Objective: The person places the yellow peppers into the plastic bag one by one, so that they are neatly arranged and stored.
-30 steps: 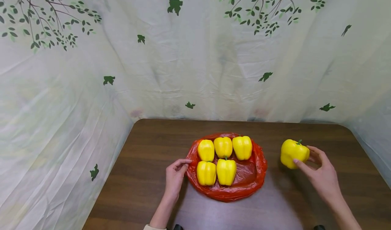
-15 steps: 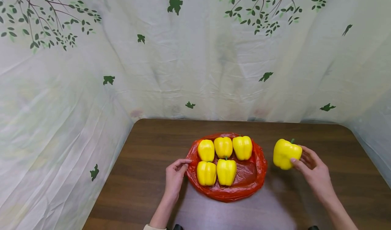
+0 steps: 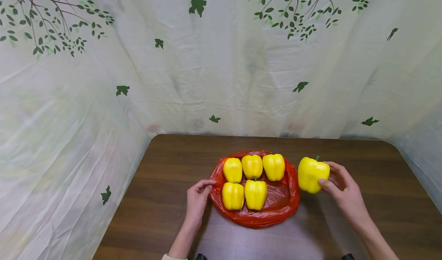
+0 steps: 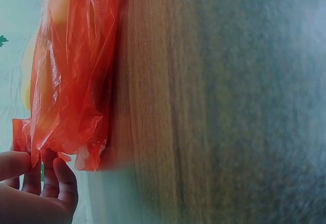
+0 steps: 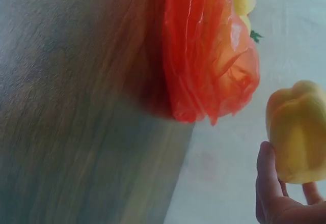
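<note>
A red plastic bag (image 3: 255,221) lies on the table with its rim rolled open into an oval. Inside it several yellow bell peppers (image 3: 255,195) sit in two rows, and bare red film shows at the front right. My left hand (image 3: 197,201) pinches the bag's left rim between thumb and fingers; the left wrist view shows the thin red film (image 4: 66,112) caught there. Just off the bag's right side, my right hand (image 3: 346,192) holds another yellow bell pepper (image 3: 313,174) by its right side, stem up, above the table. The same pepper (image 5: 298,132) appears in the right wrist view.
The brown wooden table (image 3: 165,152) has rounded far corners. Behind it and to both sides hangs a pale curtain (image 3: 221,68) printed with leaves and branches. Small dark objects (image 3: 348,257) show at the bottom edge near each forearm.
My right hand has carried its bell pepper leftward, from the table's right part to beside the bag's right rim. My left hand and the peppers in the bag stay put.
</note>
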Tool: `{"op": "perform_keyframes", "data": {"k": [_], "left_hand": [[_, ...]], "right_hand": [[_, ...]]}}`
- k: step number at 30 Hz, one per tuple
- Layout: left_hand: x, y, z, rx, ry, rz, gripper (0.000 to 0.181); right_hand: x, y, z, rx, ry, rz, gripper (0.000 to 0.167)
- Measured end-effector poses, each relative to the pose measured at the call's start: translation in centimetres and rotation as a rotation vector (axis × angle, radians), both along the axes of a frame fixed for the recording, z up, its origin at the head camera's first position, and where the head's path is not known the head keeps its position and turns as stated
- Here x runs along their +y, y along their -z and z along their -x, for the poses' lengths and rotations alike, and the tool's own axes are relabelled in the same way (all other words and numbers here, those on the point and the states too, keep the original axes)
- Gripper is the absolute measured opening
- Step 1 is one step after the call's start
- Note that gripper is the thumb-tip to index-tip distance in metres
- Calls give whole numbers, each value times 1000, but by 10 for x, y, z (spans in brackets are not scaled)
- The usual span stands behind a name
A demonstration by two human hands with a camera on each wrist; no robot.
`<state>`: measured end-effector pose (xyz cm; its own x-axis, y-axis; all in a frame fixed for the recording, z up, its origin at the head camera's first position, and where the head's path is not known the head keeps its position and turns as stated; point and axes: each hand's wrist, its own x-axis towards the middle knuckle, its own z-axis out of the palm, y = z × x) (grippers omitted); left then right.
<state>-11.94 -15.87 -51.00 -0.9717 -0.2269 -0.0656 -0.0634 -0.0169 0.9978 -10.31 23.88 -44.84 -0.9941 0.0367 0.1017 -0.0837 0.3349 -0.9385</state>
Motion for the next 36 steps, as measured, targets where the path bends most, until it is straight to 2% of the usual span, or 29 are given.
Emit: {"op": "perform_keyframes", "data": {"k": [6, 13, 22, 30, 36], "left_hand": [[1, -1, 0, 1, -2, -7, 18], [1, -2, -1, 11, 0, -14, 18], [0, -2, -1, -3, 0, -8, 18], [-1, 0, 0, -21, -4, -11, 18], [0, 0, 0, -12, -6, -7, 18]], "right_hand": [[-11, -5, 1, 1, 1, -77, 54], [-22, -5, -1, 4, -9, -44, 55], [-40, -1, -1, 15, -86, -21, 53], [-53, -1, -1, -31, -93, -3, 60], [-61, 0, 1, -31, -116, -7, 61]]}}
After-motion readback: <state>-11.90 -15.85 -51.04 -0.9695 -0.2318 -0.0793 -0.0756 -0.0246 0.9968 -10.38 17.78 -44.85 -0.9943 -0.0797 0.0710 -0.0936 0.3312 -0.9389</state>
